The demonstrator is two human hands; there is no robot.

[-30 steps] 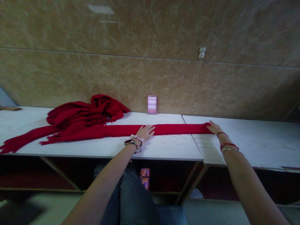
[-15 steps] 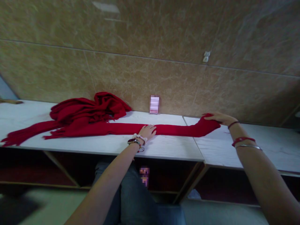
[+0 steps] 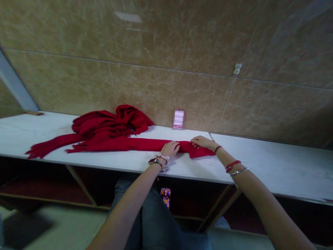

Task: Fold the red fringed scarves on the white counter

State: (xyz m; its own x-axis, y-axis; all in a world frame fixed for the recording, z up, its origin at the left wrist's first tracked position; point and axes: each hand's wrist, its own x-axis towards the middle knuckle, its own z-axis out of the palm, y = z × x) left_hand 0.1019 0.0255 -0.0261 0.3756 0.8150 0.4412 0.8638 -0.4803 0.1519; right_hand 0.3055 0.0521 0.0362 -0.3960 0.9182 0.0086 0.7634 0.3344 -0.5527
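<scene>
A long red scarf (image 3: 148,144) lies stretched along the white counter, its fringed end to the left. My left hand (image 3: 170,149) rests on the strip with its fingers laid over the cloth, pressing rather than gripping it. Just to its right, my right hand (image 3: 203,141) has its fingers closed on the scarf's right end, which is folded back over the strip. Part of that end is hidden under the hand and wrist.
More bunched red cloth (image 3: 104,123) lies on the left of the white counter (image 3: 273,159), against the tiled wall (image 3: 161,86). A blurred white and pink card (image 3: 179,119) leans there. Open shelves (image 3: 49,189) sit below, with a colourful picture (image 3: 165,197) near my leg.
My right hand has moved left, bringing the scarf's right end back over the strip towards my left hand. My left hand stays on the scarf. The view has shifted slightly.
</scene>
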